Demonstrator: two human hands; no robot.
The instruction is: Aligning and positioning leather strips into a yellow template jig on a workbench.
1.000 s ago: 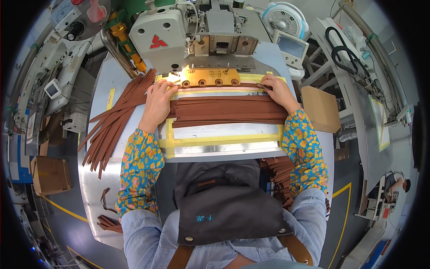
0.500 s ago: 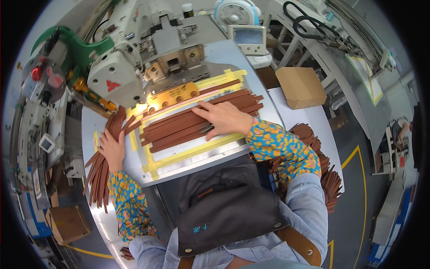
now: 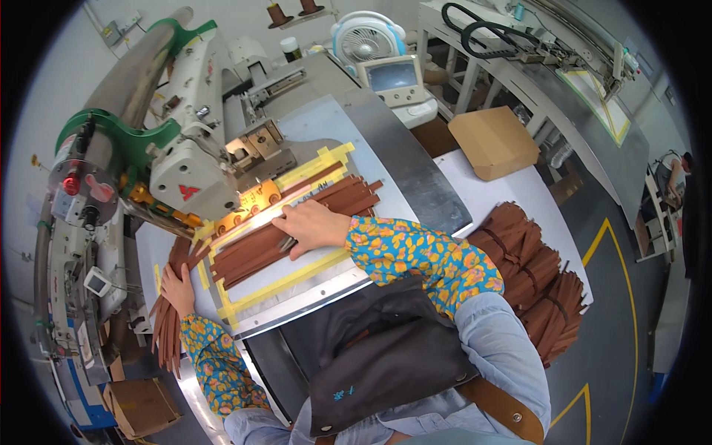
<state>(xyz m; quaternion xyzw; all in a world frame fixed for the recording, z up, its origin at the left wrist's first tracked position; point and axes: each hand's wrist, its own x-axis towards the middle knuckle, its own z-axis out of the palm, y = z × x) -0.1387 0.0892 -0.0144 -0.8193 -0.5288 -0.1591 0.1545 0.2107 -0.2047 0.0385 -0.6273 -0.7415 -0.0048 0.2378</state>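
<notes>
On the steel sewing table (image 3: pixel 415 178), right hand (image 3: pixel 311 222) presses flat on brown strips (image 3: pixel 297 222); left hand (image 3: pixel 176 285) rests open on loose strips (image 3: pixel 165 326)

Beyond the work I see a white industrial sewing machine (image 3: pixel 194 159) with green guards, and a long grey roller (image 3: pixel 141 63) running up behind it. A small white fan (image 3: pixel 368 41) stands at the back, just beside a little grey screen unit (image 3: pixel 394 80). A closed cardboard box (image 3: pixel 493 141) sits on the white tabletop (image 3: pixel 512 196) to my right. Another cardboard box (image 3: pixel 141 404) lies low on the left, on what may be the floor. Yellow lines (image 3: pixel 608 237) mark the grey floor, and a second metal bench (image 3: pixel 578 96) stretches across the far right.
</notes>
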